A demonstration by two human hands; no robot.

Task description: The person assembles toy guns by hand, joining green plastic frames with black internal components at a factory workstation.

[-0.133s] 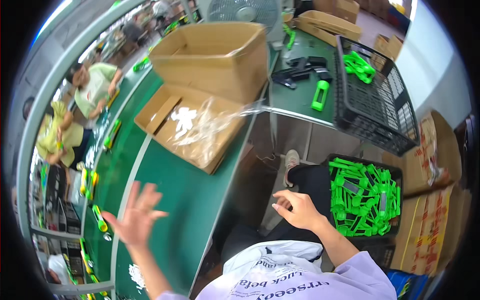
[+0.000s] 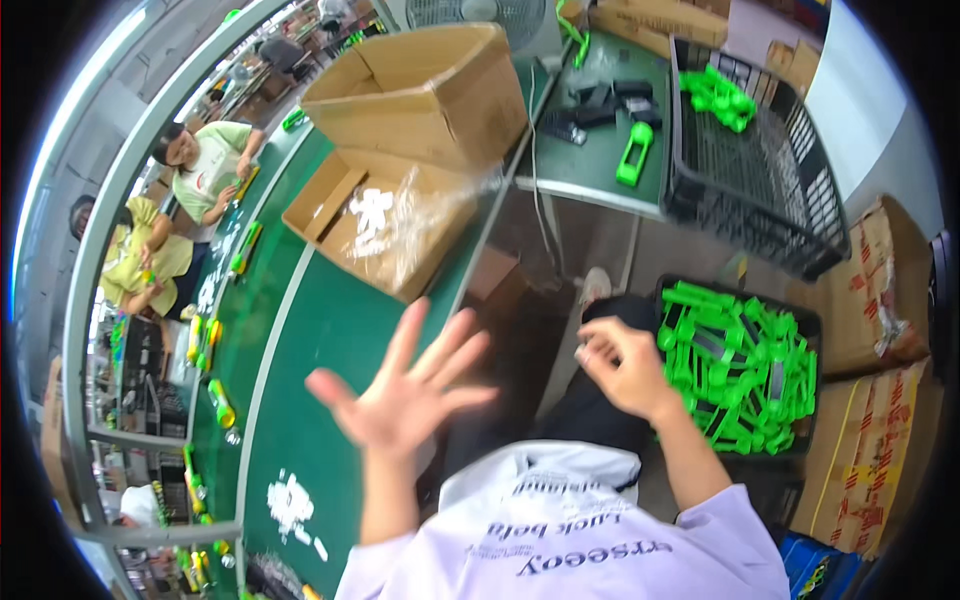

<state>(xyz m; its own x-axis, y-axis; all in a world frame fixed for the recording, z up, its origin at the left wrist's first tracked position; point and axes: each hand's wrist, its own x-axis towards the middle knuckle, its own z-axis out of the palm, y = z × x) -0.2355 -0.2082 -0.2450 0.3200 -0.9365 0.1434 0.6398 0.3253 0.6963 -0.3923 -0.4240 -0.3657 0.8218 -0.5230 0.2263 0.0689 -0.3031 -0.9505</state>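
My left hand [image 2: 405, 395] hangs over the near edge of the green work table, fingers spread wide, with nothing in it. My right hand [image 2: 625, 368] is in front of my body, fingers loosely bent and a little apart; I see nothing in it. Just right of that hand is a dark crate filled with green plastic casings [image 2: 740, 370], some with dark panels. Beyond my left hand, a low open carton [image 2: 330, 240] holds white pieces [image 2: 370, 212] and crumpled clear plastic film [image 2: 410, 225]. A pile of small white pieces [image 2: 290, 505] lies on the table to the left.
A tall carton [image 2: 430, 95] stands behind the low one. A side table bears dark parts [image 2: 600, 108], a green casing [image 2: 634, 155] and a black crate [image 2: 760, 205]. Taped cartons [image 2: 860, 460] are stacked at right. Two people [image 2: 210, 170] sit across, beyond a line of green-and-yellow items [image 2: 220, 402].
My left hand has swung right, from over the table toward its near edge, still spread. My right hand has risen slightly, its fingers more bent. The whole view has shifted a little.
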